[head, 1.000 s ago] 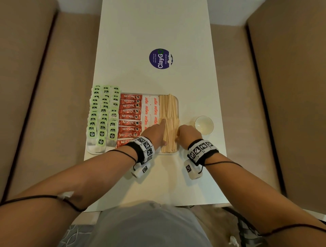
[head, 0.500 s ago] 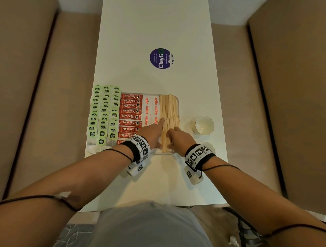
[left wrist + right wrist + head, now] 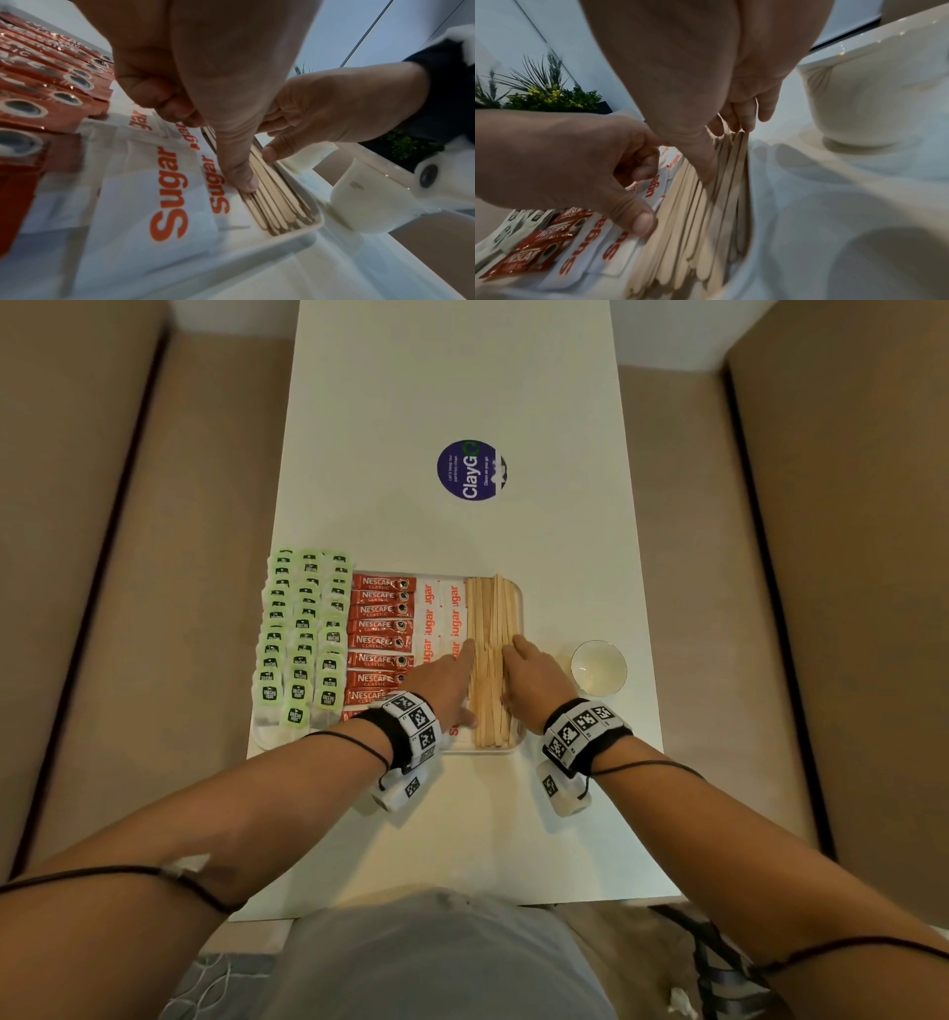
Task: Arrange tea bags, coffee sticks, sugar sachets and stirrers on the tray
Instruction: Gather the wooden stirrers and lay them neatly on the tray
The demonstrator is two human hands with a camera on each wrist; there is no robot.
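Note:
A white tray holds rows of green-tagged tea bags, red coffee sticks, white sugar sachets and a bundle of wooden stirrers along its right side. My left hand lies against the bundle's left edge, with index finger and thumb stretched along it and the other fingers curled. In the left wrist view the thumb tip presses where the stirrers meet a sugar sachet. My right hand rests on the bundle's right side, its straight fingertips on the stirrers.
A small white cup stands on the table just right of the tray, close to my right wrist. Farther back on the white table is a round purple sticker. Beige benches run along both sides. A potted plant shows beyond.
My right hand has shifted left from the tray's right edge onto the stirrers and stretched its fingers forward. The left hand has stayed against the bundle's left side.

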